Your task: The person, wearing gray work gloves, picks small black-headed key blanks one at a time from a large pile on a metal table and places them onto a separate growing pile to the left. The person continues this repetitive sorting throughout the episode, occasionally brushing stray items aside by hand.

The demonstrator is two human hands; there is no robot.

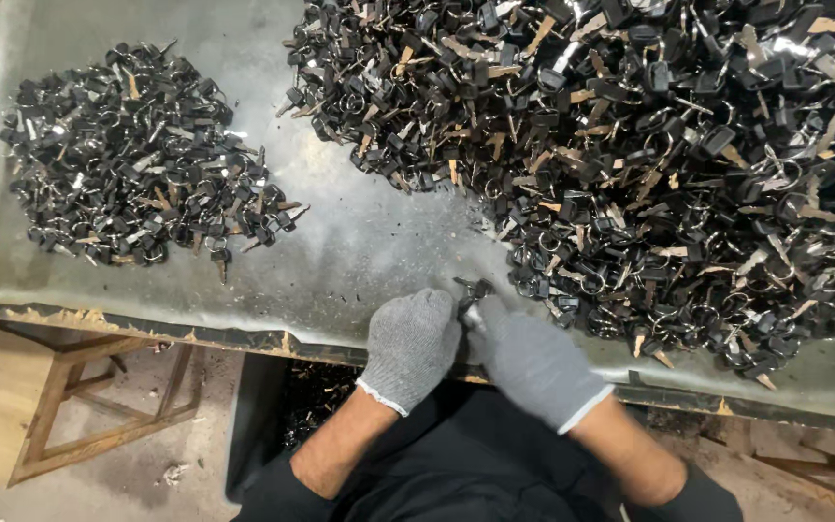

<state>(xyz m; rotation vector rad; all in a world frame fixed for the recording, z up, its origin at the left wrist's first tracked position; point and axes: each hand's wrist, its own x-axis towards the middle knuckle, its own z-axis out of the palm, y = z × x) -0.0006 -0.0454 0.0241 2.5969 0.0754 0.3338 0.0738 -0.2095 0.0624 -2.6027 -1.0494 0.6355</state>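
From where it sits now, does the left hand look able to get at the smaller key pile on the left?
Probably yes: bare table top lies between the left hand and the smaller key pile, though that hand is touching a key now.

Knitted grey cloth gloves, matt and nubbly, cover the left hand [411, 343] and right hand [531, 360]. Keys [475, 289] pinched between them: black matt plastic heads, bright metal blades. Large heap [669, 164] and small heap [142, 159]: the same plastic and glinting metal rings. Table sheet [340, 261]: dull, scuffed grey metal. Stool [99, 406]: bare, rough wood.
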